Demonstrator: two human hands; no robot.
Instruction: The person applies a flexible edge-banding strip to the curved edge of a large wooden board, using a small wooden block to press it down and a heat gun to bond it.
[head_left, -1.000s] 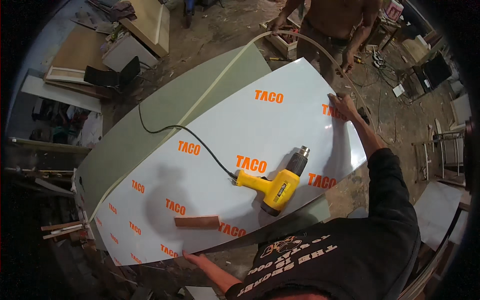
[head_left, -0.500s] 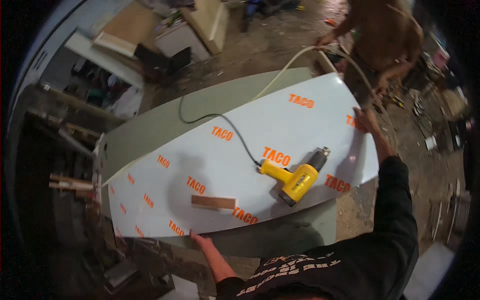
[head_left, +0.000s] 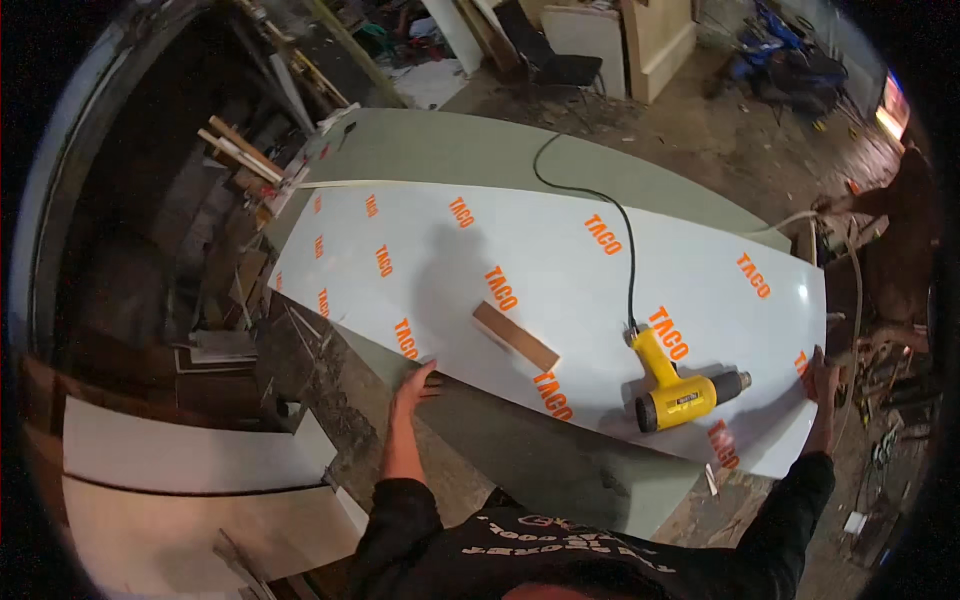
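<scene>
A large white sheet point(head_left: 560, 270) with orange lettering lies at an angle over a grey-green panel point(head_left: 440, 140). At its near edge, my left hand point(head_left: 408, 390) is open, thumb and fingers apart, close beside or just touching the rim. My right hand point(head_left: 822, 385) grips the sheet's right end, its fingers partly hidden there. On the sheet rests a yellow heat gun point(head_left: 680, 392) with a black barrel and a dark cord point(head_left: 628, 230). Left of it lies a short wooden block point(head_left: 515, 336).
Another person point(head_left: 905, 240) stands beyond the right end, a hand on a pale flexible strip point(head_left: 855, 300). Wood strips point(head_left: 240, 150) stick out past the far left corner. A black chair point(head_left: 550, 60) stands behind; pale boards point(head_left: 200, 445) lie at lower left.
My view has swung left, so the panels appear rotated. My left hand has loosened from the sheet's near edge; my right hand stays at the right end.
</scene>
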